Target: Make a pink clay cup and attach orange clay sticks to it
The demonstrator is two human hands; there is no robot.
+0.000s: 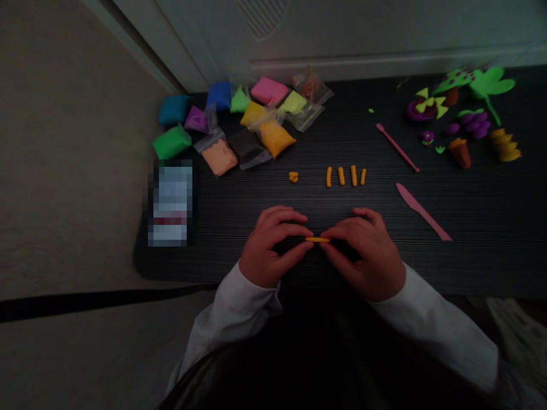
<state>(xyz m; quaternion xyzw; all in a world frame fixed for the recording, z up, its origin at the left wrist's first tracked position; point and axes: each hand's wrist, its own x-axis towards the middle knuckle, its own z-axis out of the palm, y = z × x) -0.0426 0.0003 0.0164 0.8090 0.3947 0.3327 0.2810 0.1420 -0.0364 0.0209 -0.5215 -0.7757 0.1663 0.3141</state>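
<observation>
A thin roll of orange modelling clay [317, 240] spans the gap between my two hands near the front of the dark table. My left hand [276, 245] pinches its left end between thumb and fingers. At the other end, the thumb and forefinger of my right hand [370, 250] are closed on it too. Beyond my hands, several short orange clay sticks [341, 176] lie side by side, and a small orange clay lump [293, 177] sits to their left.
Bags of coloured clay [254, 125] are grouped at the back left, near a blurred-out phone [171, 205]. To the right lie a pink plastic knife [421, 210] and a thin pink tool [397, 147]. Finished clay shapes, including purple grapes [475, 123], stand at the back right.
</observation>
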